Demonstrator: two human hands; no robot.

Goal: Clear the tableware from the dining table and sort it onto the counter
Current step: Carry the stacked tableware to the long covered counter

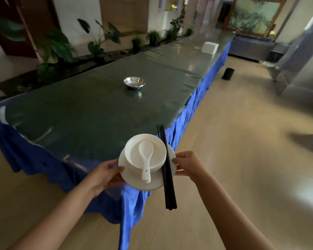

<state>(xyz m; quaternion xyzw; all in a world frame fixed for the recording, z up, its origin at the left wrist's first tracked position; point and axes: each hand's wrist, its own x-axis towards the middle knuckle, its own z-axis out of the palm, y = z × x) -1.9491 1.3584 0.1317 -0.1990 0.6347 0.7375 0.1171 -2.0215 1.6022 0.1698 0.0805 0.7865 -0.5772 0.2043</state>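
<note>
Plate [134,179] stack | left hand [105,175] fingers grip left rim; right hand [187,166] fingers grip right rim

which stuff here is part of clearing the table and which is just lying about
Job: plate, bowl, spoon, chopsticks, held by left hand and right hand; steel bowl on the table.

Lying about: white box, black bin, plants.

We look forward and down from head height, hands close at lower centre, long table [90,112] stretching toward the upper right.
</note>
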